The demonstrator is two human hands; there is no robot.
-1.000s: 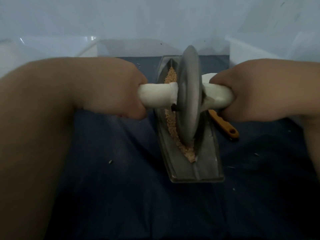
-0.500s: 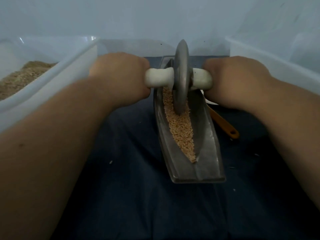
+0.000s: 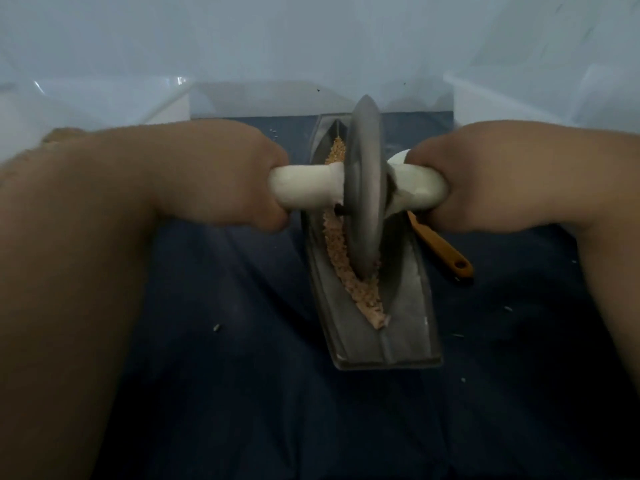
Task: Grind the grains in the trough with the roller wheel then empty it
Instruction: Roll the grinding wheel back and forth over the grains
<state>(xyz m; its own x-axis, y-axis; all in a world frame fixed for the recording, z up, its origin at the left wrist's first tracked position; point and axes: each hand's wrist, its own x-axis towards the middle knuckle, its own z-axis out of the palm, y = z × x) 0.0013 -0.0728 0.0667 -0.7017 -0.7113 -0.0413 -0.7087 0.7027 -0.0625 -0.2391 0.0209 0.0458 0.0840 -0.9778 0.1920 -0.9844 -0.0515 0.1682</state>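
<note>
Left hand (image 3: 221, 178) fingers (image 3: 273, 216) wrapped tight round the white handle (image 3: 304, 185) on one side of the roller wheel (image 3: 363, 188); right hand (image 3: 478, 174) fingers (image 3: 440, 216) clamped on the other end. Wheel upright on edge in the grey trough (image 3: 408, 323), pulled back from the far end of half a second ago to about mid-length. Grains (image 3: 367, 292) squeezed into a narrow strip along the wheel's left face, trailing to the groove's near tip. Trough lengthwise on the dark blue cloth (image 3: 242, 375) covering the bench. Orange-handled tool (image 3: 446, 251) just beside the trough's right wall, unmoved. Pale plastic bin (image 3: 104, 98) at far left.
</note>
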